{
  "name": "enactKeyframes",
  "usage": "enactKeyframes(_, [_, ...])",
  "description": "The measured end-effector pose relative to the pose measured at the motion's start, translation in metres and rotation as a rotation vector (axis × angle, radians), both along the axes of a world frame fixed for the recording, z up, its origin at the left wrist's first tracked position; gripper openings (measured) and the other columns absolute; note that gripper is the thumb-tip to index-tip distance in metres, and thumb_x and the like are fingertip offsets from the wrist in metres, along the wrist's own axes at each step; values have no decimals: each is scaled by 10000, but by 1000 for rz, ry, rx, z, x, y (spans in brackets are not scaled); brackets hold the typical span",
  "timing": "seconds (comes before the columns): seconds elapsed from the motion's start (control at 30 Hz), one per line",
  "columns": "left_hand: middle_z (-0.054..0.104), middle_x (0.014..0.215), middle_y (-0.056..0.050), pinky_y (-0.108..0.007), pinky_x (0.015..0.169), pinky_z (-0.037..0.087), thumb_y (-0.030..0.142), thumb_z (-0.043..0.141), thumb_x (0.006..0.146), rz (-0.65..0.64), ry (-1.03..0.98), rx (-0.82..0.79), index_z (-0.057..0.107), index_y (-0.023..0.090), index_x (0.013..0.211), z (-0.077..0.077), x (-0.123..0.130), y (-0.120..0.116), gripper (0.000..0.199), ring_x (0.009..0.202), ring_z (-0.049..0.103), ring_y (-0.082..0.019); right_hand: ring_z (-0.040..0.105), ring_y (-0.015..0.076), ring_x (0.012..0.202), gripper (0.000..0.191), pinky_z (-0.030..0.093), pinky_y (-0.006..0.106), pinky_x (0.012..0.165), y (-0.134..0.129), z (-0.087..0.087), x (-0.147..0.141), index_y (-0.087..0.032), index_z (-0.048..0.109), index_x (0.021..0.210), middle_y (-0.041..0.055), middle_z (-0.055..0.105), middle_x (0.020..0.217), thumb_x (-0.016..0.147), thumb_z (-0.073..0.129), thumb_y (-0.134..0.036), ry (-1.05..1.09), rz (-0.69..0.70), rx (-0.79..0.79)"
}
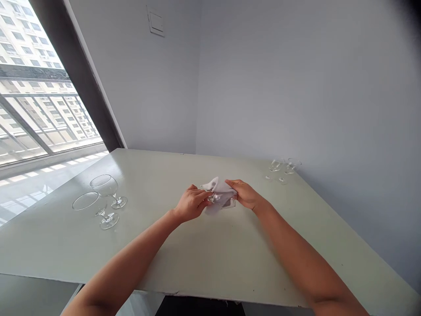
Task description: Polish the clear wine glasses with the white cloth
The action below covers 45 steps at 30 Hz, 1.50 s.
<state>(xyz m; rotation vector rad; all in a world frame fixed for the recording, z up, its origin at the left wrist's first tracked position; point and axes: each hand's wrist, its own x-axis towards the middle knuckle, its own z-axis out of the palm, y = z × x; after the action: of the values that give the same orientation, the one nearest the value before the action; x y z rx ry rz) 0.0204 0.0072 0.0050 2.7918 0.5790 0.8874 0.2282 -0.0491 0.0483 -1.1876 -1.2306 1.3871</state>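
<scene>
Wine glass (230,203) sideways — white cloth (219,192) around, left hand (192,203), right hand (246,195) gripping

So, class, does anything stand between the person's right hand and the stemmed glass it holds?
Yes: the white cloth lies between the right hand and the stemmed glass, wrapped over the glass, whose bowl shows beyond it.

Clear stemmed glass (229,203) on its side at frame center, bowl toward the right, stem showing left of it. White cloth (221,192) bunched over and around it, one corner sticking up at its upper left, grey shadowed folds throughout.
</scene>
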Motion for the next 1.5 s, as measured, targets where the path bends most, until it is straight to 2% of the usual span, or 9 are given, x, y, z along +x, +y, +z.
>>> enactKeyframes(0.13, [610,728,7,-265,710,373,298,441,827,151,-111,-297,549,212,981,-9,7,0,207,652,523,-112,580,184,681,166,466,300,578,12,-23,-14,-152,603,757,46,621,709,729,569,-312,492,-218,-160])
enactKeyframes(0.27, [548,657,30,-220,583,382,323,422,810,275,-274,-593,541,214,990,-20,15,-1,243,589,486,-101,574,179,724,139,460,286,584,9,-37,-38,-178,579,796,39,617,788,725,561,-296,533,-372,-56])
enactKeyframes(0.43, [515,616,35,-204,548,390,324,429,789,279,-444,-786,538,209,973,-23,24,-10,243,554,489,-94,517,168,736,200,434,305,666,-2,-46,-52,-198,548,860,20,562,773,791,479,-373,-83,-508,259])
enactKeyframes(0.63, [492,571,32,-190,484,335,384,400,796,283,-447,-921,540,194,797,-15,27,-22,236,518,450,-92,442,212,1001,261,401,354,809,-3,-52,-51,-208,535,1047,115,427,1102,856,358,-206,-742,-572,739])
enactKeyframes(0.93, [502,565,-7,-239,562,383,511,274,833,214,-629,-1039,479,166,587,-12,29,-23,471,559,467,-123,473,196,792,392,377,310,656,-8,-51,-51,-280,543,1163,100,483,993,829,390,-144,-1320,-371,827])
enactKeyframes(1.07, [529,593,-10,-240,582,393,578,256,826,190,-682,-1045,584,149,756,-7,25,-21,544,574,475,-124,480,167,767,408,380,276,627,-14,-44,-60,-281,571,1130,87,488,988,808,390,-107,-1159,-257,760])
enactKeyframes(1.2, [546,668,-10,-224,588,387,572,350,803,213,-749,-1039,606,157,895,-3,20,-15,495,621,484,-119,500,155,782,330,393,273,658,-10,-40,-58,-266,658,958,51,516,931,766,430,-122,-742,-127,571])
enactKeyframes(1.37, [478,622,12,-184,497,339,537,486,749,203,-807,-1177,594,155,864,-3,19,-7,413,539,430,-82,474,126,605,222,364,259,573,1,-43,-49,-202,659,866,-3,548,690,706,511,-240,1,-275,70])
enactKeyframes(1.5, [513,756,-17,-191,522,382,516,535,722,170,-757,-1219,613,171,970,-8,23,-9,432,603,467,-88,487,132,648,268,378,274,649,-1,-49,-58,-185,649,908,5,596,721,708,583,-350,210,-205,77])
